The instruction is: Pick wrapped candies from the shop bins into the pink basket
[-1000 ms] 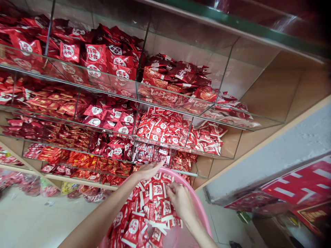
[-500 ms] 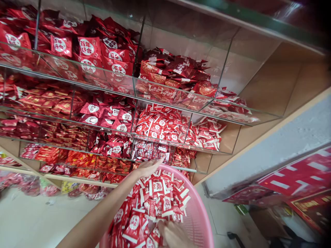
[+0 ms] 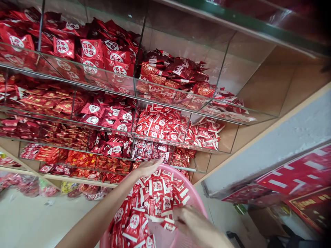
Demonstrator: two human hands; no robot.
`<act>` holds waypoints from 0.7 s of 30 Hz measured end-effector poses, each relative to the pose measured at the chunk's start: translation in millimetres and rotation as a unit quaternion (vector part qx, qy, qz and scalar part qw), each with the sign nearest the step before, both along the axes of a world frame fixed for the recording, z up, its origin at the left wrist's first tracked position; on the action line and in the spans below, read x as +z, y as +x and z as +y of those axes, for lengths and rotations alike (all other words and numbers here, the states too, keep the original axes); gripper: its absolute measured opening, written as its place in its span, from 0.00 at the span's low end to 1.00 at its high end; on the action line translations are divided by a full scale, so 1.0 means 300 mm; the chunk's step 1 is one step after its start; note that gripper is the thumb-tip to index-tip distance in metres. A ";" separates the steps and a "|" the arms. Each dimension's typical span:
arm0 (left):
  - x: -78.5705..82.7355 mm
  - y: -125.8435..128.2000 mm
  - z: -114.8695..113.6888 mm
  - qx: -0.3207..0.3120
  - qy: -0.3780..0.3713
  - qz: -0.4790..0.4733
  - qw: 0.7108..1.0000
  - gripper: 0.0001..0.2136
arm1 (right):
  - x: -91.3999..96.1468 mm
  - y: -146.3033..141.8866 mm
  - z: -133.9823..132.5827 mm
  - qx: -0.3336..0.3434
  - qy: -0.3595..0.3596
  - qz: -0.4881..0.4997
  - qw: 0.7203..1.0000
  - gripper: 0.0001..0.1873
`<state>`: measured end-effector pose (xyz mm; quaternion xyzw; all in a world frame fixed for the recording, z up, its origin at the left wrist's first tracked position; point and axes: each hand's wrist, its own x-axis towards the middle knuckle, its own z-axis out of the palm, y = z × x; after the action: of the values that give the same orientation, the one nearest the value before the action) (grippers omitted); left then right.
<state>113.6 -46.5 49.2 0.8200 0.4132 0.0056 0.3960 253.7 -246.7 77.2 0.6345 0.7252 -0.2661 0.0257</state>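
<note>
A round pink plastic basket (image 3: 200,196) holds many small red-and-white candy packets (image 3: 134,220). My left hand (image 3: 150,168) lies along its far rim, fingers together and pointing right; the thumb is hidden and the hand appears to grip the rim. Inside the basket, at its right side, my right hand (image 3: 190,220) is curled and slightly blurred. One small red packet (image 3: 169,225) shows at its fingertips. Beside that packet a patch of pink basket surface is bare.
Glass-fronted shelves ahead carry red packets (image 3: 160,124) in divided compartments. Packets with white round labels (image 3: 90,48) fill the upper left. Plastic bags (image 3: 31,186) lie on the floor at left. Right of the wooden shelf side (image 3: 258,137) are red printed panels (image 3: 292,175) and a brown box (image 3: 261,217).
My right hand has moved rightward and slightly up inside the basket. A bare pink patch now shows where packets and the hand were. My left hand stays at the rim.
</note>
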 end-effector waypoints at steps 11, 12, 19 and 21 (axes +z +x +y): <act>0.010 -0.005 -0.059 0.004 0.019 -0.002 1.000 0.38 | 0.035 0.022 0.256 0.012 0.082 -0.194 0.978 0.15; 0.008 -0.009 -0.066 0.012 0.016 0.000 1.000 0.38 | 0.018 0.016 0.264 0.013 0.097 -0.193 0.976 0.15; -0.018 -0.074 -0.101 0.061 0.013 -0.020 0.998 0.37 | -0.032 -0.015 0.223 0.020 0.130 -0.201 0.971 0.13; -0.017 -0.100 -0.113 0.079 0.012 -0.019 0.997 0.37 | -0.025 -0.034 0.209 0.000 0.138 -0.189 0.972 0.13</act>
<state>83.7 -80.4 44.1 0.7891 0.4693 0.0572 0.3922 243.4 -183.9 69.7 0.6707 0.7370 -0.0387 0.0749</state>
